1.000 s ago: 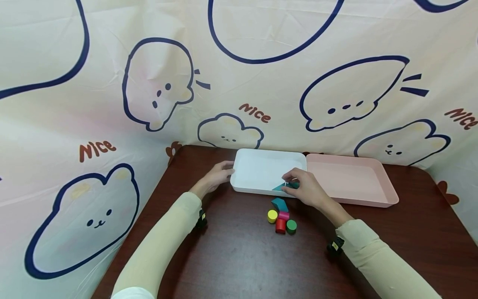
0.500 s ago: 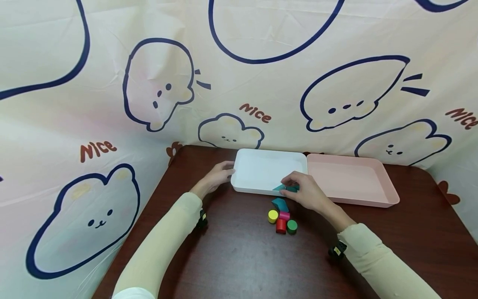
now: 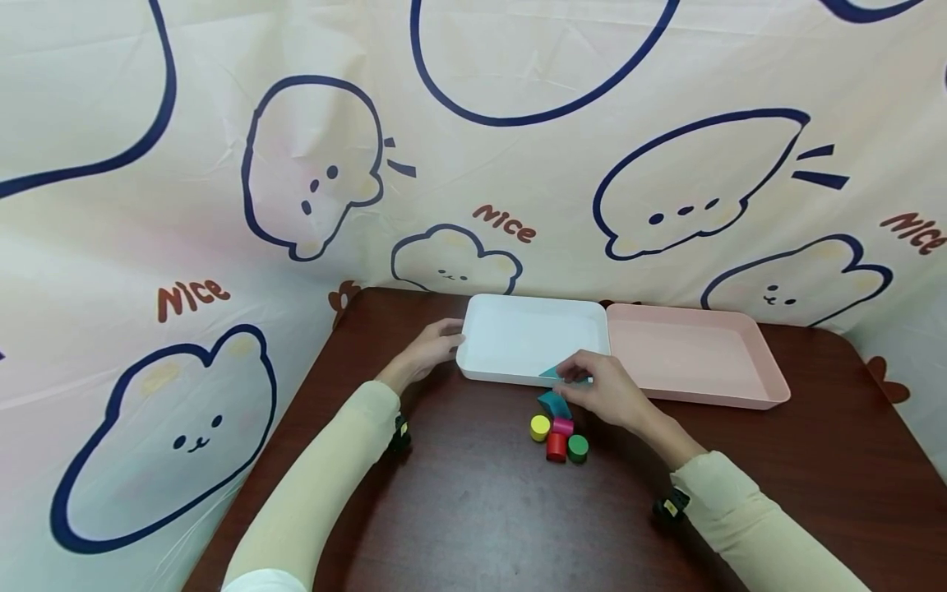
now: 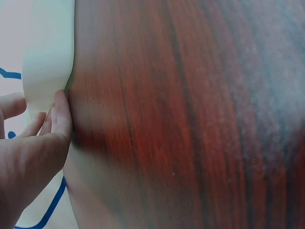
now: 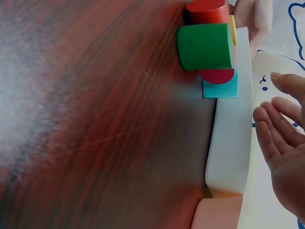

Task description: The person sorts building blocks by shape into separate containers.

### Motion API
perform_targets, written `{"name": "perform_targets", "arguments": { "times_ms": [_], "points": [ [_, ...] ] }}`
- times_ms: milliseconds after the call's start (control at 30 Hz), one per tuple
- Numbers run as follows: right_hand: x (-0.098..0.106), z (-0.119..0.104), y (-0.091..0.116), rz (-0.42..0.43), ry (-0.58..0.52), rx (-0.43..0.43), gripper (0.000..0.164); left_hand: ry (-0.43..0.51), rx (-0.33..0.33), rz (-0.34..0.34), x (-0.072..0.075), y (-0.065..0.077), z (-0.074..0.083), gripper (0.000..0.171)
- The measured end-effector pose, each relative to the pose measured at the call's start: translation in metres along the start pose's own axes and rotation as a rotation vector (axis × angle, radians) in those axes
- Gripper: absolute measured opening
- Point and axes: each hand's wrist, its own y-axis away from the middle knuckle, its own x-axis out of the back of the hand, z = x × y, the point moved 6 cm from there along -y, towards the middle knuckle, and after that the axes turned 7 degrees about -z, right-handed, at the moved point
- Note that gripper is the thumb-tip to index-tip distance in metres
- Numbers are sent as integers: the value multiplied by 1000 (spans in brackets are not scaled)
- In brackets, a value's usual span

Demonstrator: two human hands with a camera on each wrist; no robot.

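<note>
At the left end of the white tray (image 3: 533, 329), the left hand (image 3: 429, 349) rests its fingertips against the wall; the left wrist view shows its fingers (image 4: 61, 114) along the tray's end. The right hand (image 3: 602, 386) hovers over the tray's front right edge, thumb and fingers apart with nothing between them in the right wrist view. Under it, inside the tray, lies a flat teal block (image 3: 548, 372), partly hidden by the fingers. Just in front of the tray sits another teal block (image 3: 554, 404), close to the right thumb.
Near that block cluster a yellow cylinder (image 3: 540, 427), a magenta cylinder (image 3: 563, 427), a red cylinder (image 3: 556, 447) and a green cylinder (image 3: 578, 448). A pink tray (image 3: 695, 353) adjoins the white one on the right. Behind the dark wooden table (image 3: 473, 510) hangs a printed cloth (image 3: 562, 189).
The right hand has let go of the teal block in the white tray and drawn back toward the near edge. The left hand and the loose blocks have stayed put.
</note>
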Motion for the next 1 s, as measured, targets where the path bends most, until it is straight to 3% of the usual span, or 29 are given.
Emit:
{"name": "perform_targets", "arguments": {
  "times_ms": [500, 1000],
  "points": [
    [-6, 4, 10, 0, 5, 11, 21, 6, -4, -5, 0, -1, 0, 52],
    [-17, 8, 21, 2, 63, -1, 25, 2, -9, -8, 0, 1, 0, 52]
  ]
}}
